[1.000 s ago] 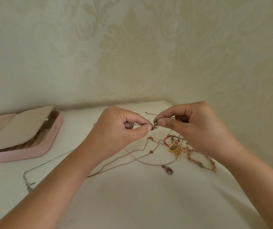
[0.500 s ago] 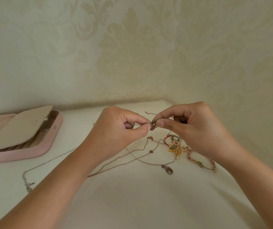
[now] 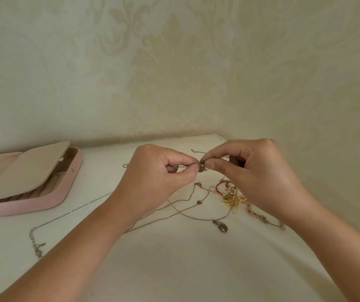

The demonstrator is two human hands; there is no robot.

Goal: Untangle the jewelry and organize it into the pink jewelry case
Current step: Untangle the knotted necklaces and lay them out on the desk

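My left hand (image 3: 153, 179) and my right hand (image 3: 255, 171) meet fingertip to fingertip above the table, both pinching a thin chain (image 3: 182, 166) at its clasp. Below them lies a tangle of jewelry: a gold necklace (image 3: 196, 202) with small charms, a chain with a dark teardrop pendant (image 3: 221, 227), a red cord piece (image 3: 219, 188), gold and pink bits (image 3: 232, 198) and a pink beaded bracelet (image 3: 261, 216). A long silver chain (image 3: 66, 214) trails left toward the pink jewelry case (image 3: 44, 203), which stands open with a beige flap over its compartments.
The white table (image 3: 174, 269) sits in a corner; patterned walls rise close behind and on the right. The silver chain's extender end (image 3: 36, 247) lies near the front left. Another loose chain end (image 3: 197, 151) lies behind my hands.
Both hands stay pinched together at the clasp, with only small finger shifts. The jewelry on the table has not moved.
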